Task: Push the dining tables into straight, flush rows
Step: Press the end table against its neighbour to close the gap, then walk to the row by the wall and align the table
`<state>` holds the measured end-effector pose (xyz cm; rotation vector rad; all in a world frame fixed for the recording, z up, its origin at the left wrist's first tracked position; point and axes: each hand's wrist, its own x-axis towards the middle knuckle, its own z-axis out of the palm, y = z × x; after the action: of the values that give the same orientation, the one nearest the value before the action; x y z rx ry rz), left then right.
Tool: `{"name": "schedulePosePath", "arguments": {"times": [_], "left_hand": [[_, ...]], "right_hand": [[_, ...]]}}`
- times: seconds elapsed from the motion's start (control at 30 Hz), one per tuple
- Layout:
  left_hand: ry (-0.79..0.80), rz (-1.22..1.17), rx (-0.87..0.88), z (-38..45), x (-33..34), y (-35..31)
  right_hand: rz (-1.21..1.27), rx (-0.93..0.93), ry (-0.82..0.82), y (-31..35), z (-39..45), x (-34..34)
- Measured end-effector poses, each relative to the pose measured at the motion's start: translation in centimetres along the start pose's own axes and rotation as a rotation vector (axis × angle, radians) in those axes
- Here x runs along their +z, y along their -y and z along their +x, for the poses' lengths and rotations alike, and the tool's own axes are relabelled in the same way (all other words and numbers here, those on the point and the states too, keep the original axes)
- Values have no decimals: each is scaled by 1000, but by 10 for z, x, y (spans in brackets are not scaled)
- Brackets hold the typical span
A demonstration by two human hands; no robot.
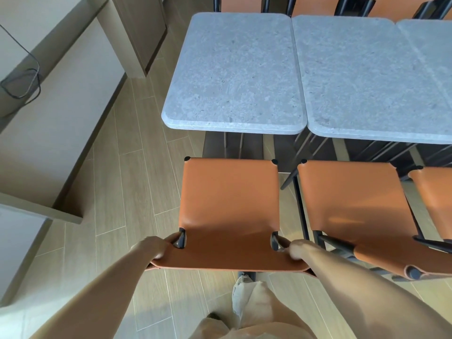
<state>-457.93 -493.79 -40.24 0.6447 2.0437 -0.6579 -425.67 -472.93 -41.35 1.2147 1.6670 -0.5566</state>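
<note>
Chair (230, 206) with an orange leather seat is held at its backrest top, just in front of the near edge of the leftmost table (234, 72). Left hand (156, 248) is curled round the left end of the backrest; right hand (299, 249) is curled round the right end. Nothing else is held by either.

Leftmost table is seen with a grey stone-look top and rounded corners, side by side with the middle table (362, 77) to its right. Their long edges look touching, but the leftmost table's near edge sits slightly farther back than the middle one's, so the row is judged not fully flush. A third table (430, 50) is partly visible further right of the leftmost table. A second chair (352, 204) stands just right of the held chair.

Tabletops are judged heavy, rigid and smooth; dragging is likely on the wood-look floor (137, 182). Best hold is judged to be the thick top edge near both near corners, pulled evenly so the slab is not twisted. Held chair is judged light, with soft leather over a stiff dark frame.
</note>
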Motion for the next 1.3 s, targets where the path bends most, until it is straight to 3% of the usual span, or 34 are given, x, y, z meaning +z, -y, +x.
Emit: {"name": "schedulePosePath", "arguments": {"times": [0.07,0.23,0.33,0.4,0.5,0.6,0.7,0.83,0.97,1.1,1.3], "left_hand": [[-5,44,86,4,1,3],[95,22,99,6,0,4],[15,-14,11,-9,-11,7],[-157,36,25,-14,-21,16],[-279,-121,151,-23,-42,24],[-347,-473,360,-51,-57,24],[-526,-834,561,-100,-62,26],[-699,-1135,767,-169,-46,39],[-690,-1279,1038,-238,-29,46],[-737,-1350,1230,-290,-17,58],[-803,-1246,1237,-326,-1,95]], "right_hand": [[-16,3,23,3,-4,0],[55,54,41,4,-6,0],[158,115,-33,5,-6,1],[172,93,-117,9,-3,-2],[287,-59,-286,30,-24,-18],[543,-260,-375,58,-68,-36],[861,-483,-479,74,-125,-41],[1120,-797,-571,77,-216,-32],[1258,-1061,-581,78,-286,-25],[1310,-1194,-629,85,-333,-15],[1257,-1244,-608,100,-364,5]]}}
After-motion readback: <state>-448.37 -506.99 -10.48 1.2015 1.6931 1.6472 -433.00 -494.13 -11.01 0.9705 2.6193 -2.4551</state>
